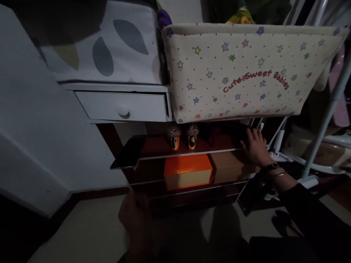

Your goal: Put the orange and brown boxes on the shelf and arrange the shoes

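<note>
Upper shelf, a dark reddish-brown board with a pale front edge [159, 145]: long axis left-right across me. My right hand [255, 146] is at its right end, fingers pointing away from me and slightly apart; nothing pinched that I can see, underside hidden, so can't confirm contact. Nearly the whole board lies left of that hand. Two mushroom-shaped ornaments with glittery brown caps and shiny gold stems [192, 141] stand upright mid-board, side by side, well left of my right hand. At the board's left end: a flat black phone-like slab [127, 155], long axis slanting from near-left to far-right, near end out past the front edge. My left hand [135, 212] is the nearer one to it, below it in view and apart; too dark and blurred to tell if its fingers are closed. One level down: a shiny orange box with a pale front panel [189, 179], a plain brown cardboard box [229, 166] just right of it. Overhead: a cream cloth basket printed with coloured stars [208, 60], a white drawer with a round knob [101, 104] to its left.
</note>
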Available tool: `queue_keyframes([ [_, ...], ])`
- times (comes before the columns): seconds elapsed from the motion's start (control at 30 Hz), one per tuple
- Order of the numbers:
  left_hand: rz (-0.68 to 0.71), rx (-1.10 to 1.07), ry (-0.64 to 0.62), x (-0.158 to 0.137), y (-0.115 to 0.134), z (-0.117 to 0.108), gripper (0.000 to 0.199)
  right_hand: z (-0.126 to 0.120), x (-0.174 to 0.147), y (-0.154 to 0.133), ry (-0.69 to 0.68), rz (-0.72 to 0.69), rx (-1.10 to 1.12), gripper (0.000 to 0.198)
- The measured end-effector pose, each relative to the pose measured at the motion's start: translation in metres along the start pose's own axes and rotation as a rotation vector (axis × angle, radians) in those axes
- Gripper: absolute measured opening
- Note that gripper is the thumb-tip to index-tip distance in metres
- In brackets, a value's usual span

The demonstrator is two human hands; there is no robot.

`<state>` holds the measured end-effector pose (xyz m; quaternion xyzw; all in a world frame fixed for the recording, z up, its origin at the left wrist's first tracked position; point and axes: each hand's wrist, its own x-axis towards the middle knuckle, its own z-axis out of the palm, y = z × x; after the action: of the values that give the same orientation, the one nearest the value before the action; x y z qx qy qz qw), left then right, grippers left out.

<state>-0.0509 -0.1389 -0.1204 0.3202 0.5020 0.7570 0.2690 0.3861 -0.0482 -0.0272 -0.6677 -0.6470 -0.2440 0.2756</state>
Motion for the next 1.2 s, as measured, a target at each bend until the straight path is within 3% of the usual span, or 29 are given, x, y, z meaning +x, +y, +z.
queue_keyframes([
  [0.07, 0.004, -0.036, -0.008, 0.001, 0.002, -0.002, 0.038, -0.008, -0.005, -0.018, 0.037, -0.154, 0.039, 0.071],
  [0.17, -0.021, -0.13, 0.029, -0.001, 0.003, 0.0, 0.037, -0.02, 0.002, -0.056, -0.043, -0.634, 0.081, 0.071],
  [0.2, -0.03, -0.158, 0.041, -0.001, 0.004, 0.0, 0.035, -0.022, 0.006, -0.065, -0.085, -0.724, 0.068, 0.07],
  [0.23, -0.036, -0.182, 0.055, -0.002, 0.005, -0.001, 0.034, -0.022, 0.01, -0.071, -0.108, -0.73, 0.039, 0.068],
  [0.27, -0.039, -0.202, 0.069, -0.002, 0.007, -0.002, 0.033, -0.02, 0.014, -0.074, -0.107, -0.649, 0.0, 0.066],
  [0.37, -0.045, -0.264, 0.091, 0.0, 0.011, -0.008, 0.035, -0.015, 0.016, -0.076, -0.021, -0.185, -0.09, 0.061],
  [0.43, -0.076, -0.311, 0.089, 0.002, 0.013, -0.01, 0.036, -0.015, 0.012, -0.086, 0.02, -0.113, -0.069, 0.061],
  [0.47, -0.093, -0.323, 0.086, 0.003, 0.014, -0.01, 0.035, -0.017, 0.009, -0.096, 0.028, -0.199, -0.026, 0.061],
  [0.57, -0.106, -0.298, 0.081, 0.002, 0.015, -0.009, 0.032, -0.024, 0.007, -0.134, -0.029, -0.703, 0.114, 0.069],
  [0.63, -0.087, -0.268, 0.079, 0.0, 0.015, -0.009, 0.032, -0.025, 0.011, -0.154, -0.078, -0.878, 0.13, 0.073],
  [0.7, -0.081, -0.262, 0.081, -0.001, 0.014, -0.011, 0.031, -0.022, 0.016, -0.161, -0.072, -0.778, 0.078, 0.069],
  [0.83, -0.064, -0.226, 0.07, -0.001, 0.01, -0.017, 0.028, -0.012, 0.016, -0.156, 0.037, -0.349, -0.027, 0.059],
  [0.9, -0.065, -0.214, 0.057, 0.0, 0.007, -0.018, 0.029, -0.013, 0.011, -0.163, 0.063, -0.3, -0.022, 0.061],
  [0.97, -0.081, -0.22, 0.042, 0.001, 0.005, -0.015, 0.031, -0.019, 0.006, -0.181, 0.045, -0.419, 0.028, 0.066],
  [1.1, -0.152, -0.28, 0.032, -0.001, 0.009, -0.008, 0.031, -0.027, 0.008, -0.227, -0.068, -0.981, 0.152, 0.074],
  [1.13, -0.167, -0.297, 0.035, -0.002, 0.011, -0.007, 0.03, -0.025, 0.011, -0.233, -0.095, -1.061, 0.172, 0.074],
  [1.2, -0.173, -0.305, 0.034, -0.004, 0.014, -0.007, 0.031, -0.017, 0.016, -0.231, -0.121, -1.025, 0.186, 0.069],
])
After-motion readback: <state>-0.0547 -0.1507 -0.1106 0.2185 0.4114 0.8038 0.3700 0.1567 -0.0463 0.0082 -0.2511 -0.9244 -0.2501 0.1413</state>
